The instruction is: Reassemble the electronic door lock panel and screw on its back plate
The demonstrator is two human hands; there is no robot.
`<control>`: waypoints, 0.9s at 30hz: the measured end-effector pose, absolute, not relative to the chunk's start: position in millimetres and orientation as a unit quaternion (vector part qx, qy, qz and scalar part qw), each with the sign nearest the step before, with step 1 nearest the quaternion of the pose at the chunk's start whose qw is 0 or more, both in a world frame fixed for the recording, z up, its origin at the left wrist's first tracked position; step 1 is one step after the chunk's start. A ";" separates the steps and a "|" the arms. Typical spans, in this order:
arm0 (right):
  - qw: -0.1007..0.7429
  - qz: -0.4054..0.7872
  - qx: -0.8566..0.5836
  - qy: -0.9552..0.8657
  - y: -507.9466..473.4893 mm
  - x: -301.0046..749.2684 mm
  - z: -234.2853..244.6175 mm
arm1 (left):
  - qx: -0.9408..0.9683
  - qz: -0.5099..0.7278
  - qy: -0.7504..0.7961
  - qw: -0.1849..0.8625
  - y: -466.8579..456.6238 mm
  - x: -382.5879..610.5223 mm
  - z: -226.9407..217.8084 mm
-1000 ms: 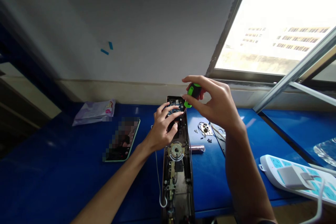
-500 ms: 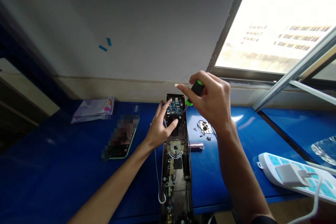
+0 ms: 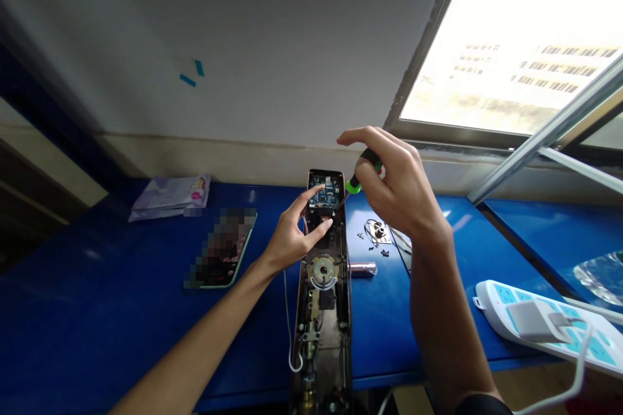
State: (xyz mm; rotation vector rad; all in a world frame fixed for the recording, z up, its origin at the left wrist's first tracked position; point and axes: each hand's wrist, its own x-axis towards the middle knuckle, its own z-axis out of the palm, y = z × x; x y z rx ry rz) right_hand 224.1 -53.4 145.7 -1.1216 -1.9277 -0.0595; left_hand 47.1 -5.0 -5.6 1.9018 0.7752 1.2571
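A long, narrow dark housing, which looks like an electronic door lock [image 3: 332, 327], lies open with its insides facing up. A blue circuit board [image 3: 318, 198] sits at its far end. My left hand [image 3: 291, 235] rests over the left edge, fingers spread, with the index finger on the board and the thumb on the black part below it. My right hand [image 3: 396, 185] is closed around a black and green screwdriver [image 3: 354, 184], its index finger stretched out. The screwdriver's shaft slants down to the housing beside the board's near right corner. What the tip touches is too small to make out.
Right of the housing lie a small plate with a coiled cable [image 3: 378, 231], several tiny dark screws [image 3: 385, 253] and a shiny reddish cylinder [image 3: 363, 269]. A phone [image 3: 226, 249] and a packet [image 3: 170, 196] lie left. A power strip [image 3: 491, 292] with a plugged-in charger stands right.
My right hand has turned on the screwdriver: its thumb has curled in and its index finger now reaches out. My left hand stays on the housing. The view has shifted slightly.
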 end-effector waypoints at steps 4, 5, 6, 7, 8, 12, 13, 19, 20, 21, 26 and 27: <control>0.473 -0.082 -0.470 -0.740 -46.8 221.4 139.5 | 0.743 0.479 0.302 0.357 -4.2 47.6 -6.3; 0.476 -0.083 -0.462 -0.744 -45.8 221.1 138.7 | 0.742 0.478 0.303 0.358 -4.2 47.7 -6.4; 0.472 -0.077 -0.452 -0.753 -45.6 221.2 138.7 | 0.742 0.477 0.304 0.360 -4.1 47.7 -6.6; 0.465 -0.069 -0.445 -0.762 -46.3 221.7 139.3 | 0.742 0.477 0.304 0.360 -4.1 47.7 -6.7; 0.456 -0.058 -0.442 -0.770 -47.5 222.4 140.5 | 0.743 0.477 0.304 0.358 -4.1 47.5 -6.8; 0.422 -0.047 -0.465 -0.777 -53.2 226.7 145.2 | 0.748 0.474 0.301 0.353 -4.1 46.9 -7.0; 0.420 -0.050 -0.471 -0.774 -53.5 227.7 145.4 | 0.749 0.473 0.301 0.353 -4.2 46.9 -7.1; 0.446 -0.061 -0.471 -0.758 -50.8 232.4 143.5 | 0.747 0.469 0.300 0.364 -5.6 47.3 -6.8; 0.438 -0.047 -0.467 -0.767 -51.9 233.0 144.3 | 0.746 0.469 0.300 0.365 -5.9 47.3 -6.5; 0.427 -0.033 -0.462 -0.776 -53.5 233.4 145.4 | 0.746 0.469 0.301 0.365 -6.2 47.3 -6.1; 0.396 -0.033 -0.460 -0.794 -59.6 231.2 148.8 | 0.749 0.469 0.308 0.352 -7.4 47.6 -4.2; 0.400 -0.042 -0.463 -0.790 -59.0 230.4 148.3 | 0.750 0.468 0.309 0.351 -7.5 47.8 -4.1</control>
